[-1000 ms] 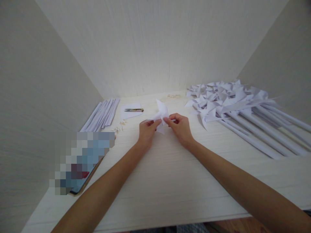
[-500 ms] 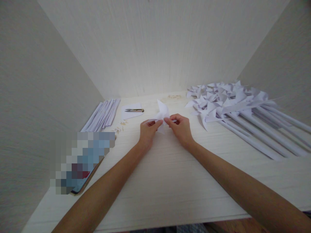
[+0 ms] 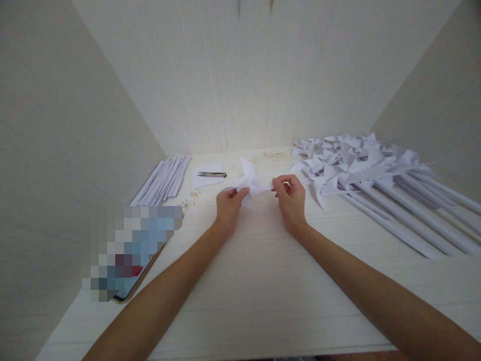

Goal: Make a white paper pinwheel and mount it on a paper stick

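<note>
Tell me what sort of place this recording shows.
Probably a home craft desk boxed in by pale panels. A heap of paper pinwheels lies on the right, rolled paper sticks on the left, and both hands hold a folded white paper piece.

Two hands (image 3: 229,208), one folded paper piece (image 3: 251,181), one snips (image 3: 212,174), one phone (image 3: 131,255), two piles of paper

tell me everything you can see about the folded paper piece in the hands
The folded paper piece is plain white, thin and creased, with pointed flaps like pinwheel blades; one tip sticks up toward the back wall. It is held just above the pale wooden table, near the middle. The left hand pinches its left side, the right hand pinches a flap on its right. Its underside is hidden.
</note>
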`<state>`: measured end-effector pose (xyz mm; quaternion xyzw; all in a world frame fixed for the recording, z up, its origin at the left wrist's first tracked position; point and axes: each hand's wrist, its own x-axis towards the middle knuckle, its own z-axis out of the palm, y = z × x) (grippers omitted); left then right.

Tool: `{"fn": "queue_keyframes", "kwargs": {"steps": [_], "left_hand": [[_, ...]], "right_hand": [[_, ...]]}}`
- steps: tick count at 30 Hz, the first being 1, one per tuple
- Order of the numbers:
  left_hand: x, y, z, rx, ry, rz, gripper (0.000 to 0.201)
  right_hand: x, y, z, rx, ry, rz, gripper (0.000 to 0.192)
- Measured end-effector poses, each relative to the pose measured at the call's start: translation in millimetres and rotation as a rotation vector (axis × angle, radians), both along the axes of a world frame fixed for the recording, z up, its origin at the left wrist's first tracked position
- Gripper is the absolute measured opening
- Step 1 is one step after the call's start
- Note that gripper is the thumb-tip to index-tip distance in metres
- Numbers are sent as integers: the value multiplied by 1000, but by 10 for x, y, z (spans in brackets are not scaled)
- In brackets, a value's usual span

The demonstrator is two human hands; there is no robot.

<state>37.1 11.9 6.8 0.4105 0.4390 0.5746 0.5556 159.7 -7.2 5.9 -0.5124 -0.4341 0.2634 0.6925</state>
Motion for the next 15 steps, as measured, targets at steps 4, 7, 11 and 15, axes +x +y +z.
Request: {"fn": "queue_keyframes", "kwargs": {"steps": [4, 7, 11, 15], "left_hand": [[-56, 4, 46, -31, -65, -149, 12], [-82, -32, 77, -86, -115, -350, 16], [-112, -98, 91, -141, -147, -645, 25], [-154, -158, 144, -219, -88, -876, 28]], "right_hand": [[90, 49, -15, -2, 117, -90, 16], [108, 56, -22, -30, 108, -13, 18], [70, 11, -13, -21, 46, 75, 17], [19, -18, -7, -52, -31, 111, 14]]}}
